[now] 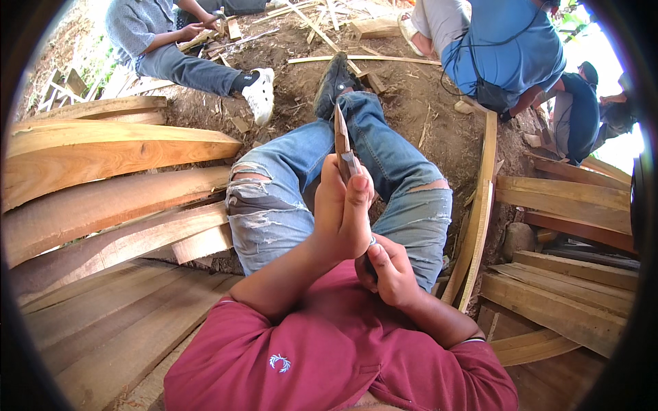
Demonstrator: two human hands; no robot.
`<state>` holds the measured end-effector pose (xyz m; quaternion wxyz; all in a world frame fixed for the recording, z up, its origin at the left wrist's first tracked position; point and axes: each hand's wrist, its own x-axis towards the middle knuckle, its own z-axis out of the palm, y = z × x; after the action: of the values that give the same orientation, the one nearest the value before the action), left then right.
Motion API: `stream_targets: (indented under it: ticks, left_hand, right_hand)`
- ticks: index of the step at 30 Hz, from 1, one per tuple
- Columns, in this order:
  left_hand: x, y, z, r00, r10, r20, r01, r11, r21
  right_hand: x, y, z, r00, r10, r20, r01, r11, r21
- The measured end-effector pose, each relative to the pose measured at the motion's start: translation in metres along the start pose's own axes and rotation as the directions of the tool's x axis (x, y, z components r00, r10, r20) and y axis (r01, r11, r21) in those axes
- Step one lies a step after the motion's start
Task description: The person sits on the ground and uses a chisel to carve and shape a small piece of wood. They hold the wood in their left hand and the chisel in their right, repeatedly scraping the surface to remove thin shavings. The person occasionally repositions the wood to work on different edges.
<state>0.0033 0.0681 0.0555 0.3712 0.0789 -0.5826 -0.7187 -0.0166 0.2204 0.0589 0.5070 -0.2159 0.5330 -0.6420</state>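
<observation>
A long knife (340, 130) stands point-up in front of my chest. Its blade is brownish and pointed, with a bright grey patch just above my left thumb. My right hand (392, 272) is closed around the dark handle at the lower end, where a metal ring shows. Higher up, my left hand (346, 209) is folded about the blade with the thumb raised along it. Part of the blade is hidden by that hand, and the left fingertips are hard to see. Both hands are above my lap, between the knees of my ripped jeans (274, 212).
Curved timber planks (123, 154) are stacked at my left, with more planks (562, 301) at my right. A long narrow board (480, 212) lies beside my right leg. Seated people (507, 55) are ahead, one at the left (147, 34) holding a tool. Wood offcuts litter the dirt.
</observation>
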Motion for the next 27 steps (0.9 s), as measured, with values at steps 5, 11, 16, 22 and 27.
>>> stream_targets:
  ticks: [5, 11, 16, 22, 27]
  left_hand:
    - [-0.005, -0.003, -0.004, 1.000, -0.023, 0.009, 0.023, 0.999, 0.038]
    - [-0.013, -0.002, -0.004, 0.999, -0.042, 0.028, 0.040, 0.996, 0.077]
    - [-0.001, 0.006, -0.003, 1.000, -0.011, 0.002, 0.011, 0.997, -0.077]
    - [0.001, 0.006, -0.002, 1.000, -0.019, -0.003, 0.019, 0.994, -0.106]
    - [-0.004, 0.004, -0.002, 1.000, 0.005, 0.030, -0.004, 1.000, -0.025]
  right_hand:
    - [0.000, 0.000, 0.002, 0.999, 0.034, -0.022, -0.034, 0.999, 0.006]
    - [0.003, -0.004, 0.001, 1.000, 0.008, -0.021, -0.008, 1.000, -0.009]
    - [0.002, 0.001, 0.000, 1.000, 0.000, 0.021, -0.001, 0.999, 0.034]
    - [-0.002, 0.004, -0.003, 0.999, 0.018, 0.033, -0.019, 0.999, 0.034]
    - [-0.002, -0.001, -0.001, 0.999, 0.004, 0.035, -0.005, 1.000, 0.023]
